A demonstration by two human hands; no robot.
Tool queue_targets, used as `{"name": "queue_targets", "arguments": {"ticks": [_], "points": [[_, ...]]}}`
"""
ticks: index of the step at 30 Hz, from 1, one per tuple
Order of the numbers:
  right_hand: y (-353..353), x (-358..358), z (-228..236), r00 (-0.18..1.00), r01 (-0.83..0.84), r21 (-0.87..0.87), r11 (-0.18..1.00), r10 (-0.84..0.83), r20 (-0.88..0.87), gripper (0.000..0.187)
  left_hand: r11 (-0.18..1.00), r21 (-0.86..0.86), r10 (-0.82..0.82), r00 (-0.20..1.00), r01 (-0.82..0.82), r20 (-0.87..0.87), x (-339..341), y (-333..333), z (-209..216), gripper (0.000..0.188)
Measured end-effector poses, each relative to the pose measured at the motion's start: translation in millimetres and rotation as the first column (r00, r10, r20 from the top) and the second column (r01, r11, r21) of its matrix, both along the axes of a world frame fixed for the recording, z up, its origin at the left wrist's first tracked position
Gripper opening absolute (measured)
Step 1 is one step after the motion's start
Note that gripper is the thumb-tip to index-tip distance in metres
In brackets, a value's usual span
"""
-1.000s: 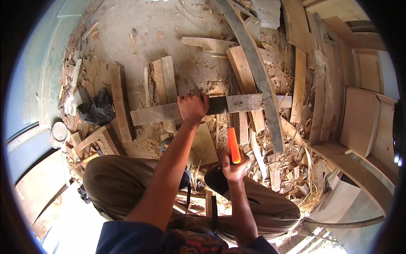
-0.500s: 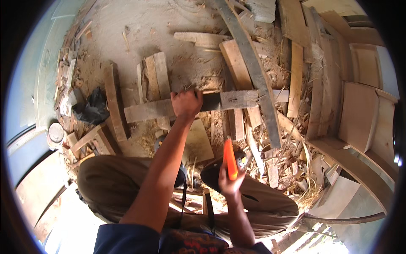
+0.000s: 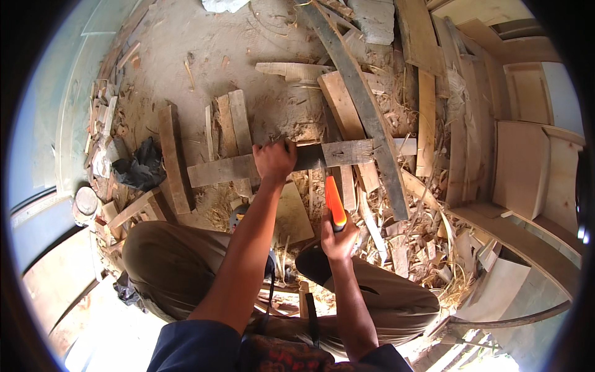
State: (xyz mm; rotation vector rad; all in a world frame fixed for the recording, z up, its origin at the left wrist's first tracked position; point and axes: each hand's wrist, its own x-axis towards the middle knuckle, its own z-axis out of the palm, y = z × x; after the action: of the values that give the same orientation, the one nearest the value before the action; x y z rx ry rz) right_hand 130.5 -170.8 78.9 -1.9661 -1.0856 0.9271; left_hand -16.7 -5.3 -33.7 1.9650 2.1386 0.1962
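Head view. Your left hand (image 3: pixel 274 160) is curled over the middle of the grey plank (image 3: pixel 307 157), knuckles up, gripping and bearing down. The plank lies crosswise ahead of your knees, resting over other timber on the floor (image 3: pixel 229 43). Your right hand (image 3: pixel 339 237) is wrapped round the near end of an orange-handled tool (image 3: pixel 334 201), which points away from you at the plank, where a dark stretch meets the paler right end. Reads to me as sawing.

For a clean job: put weight through your left palm so the plank can't rock on the pieces beneath. Line the tool up with your right forearm; long, even strokes should wander less than short jerks. Leave clearance between your left fingers and the tool's path.

Hard to make out: the blade is thin and dark, so depth in the wood, if any, can't be told. Left fingertips mostly hidden; right palm covers the handle's end. Unclear whether the plank touches the long dark board (image 3: pixel 365 105) at its right.
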Motion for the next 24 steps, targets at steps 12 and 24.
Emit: {"name": "queue_targets", "arguments": {"ticks": [12,24], "points": [[-18,0,74,0.955,-0.18,0.458,0.87,0.043,0.294,0.028,0.995,0.103,-0.029,0.992,0.017,0.123,0,-5,-17,0.062],[-99,36,79,0.933,0.32,0.271,0.908,-0.252,-0.256,0.015,0.833,-0.265,-0.446,0.872,0.487,0.201,-22,-9,17,0.093]]}}
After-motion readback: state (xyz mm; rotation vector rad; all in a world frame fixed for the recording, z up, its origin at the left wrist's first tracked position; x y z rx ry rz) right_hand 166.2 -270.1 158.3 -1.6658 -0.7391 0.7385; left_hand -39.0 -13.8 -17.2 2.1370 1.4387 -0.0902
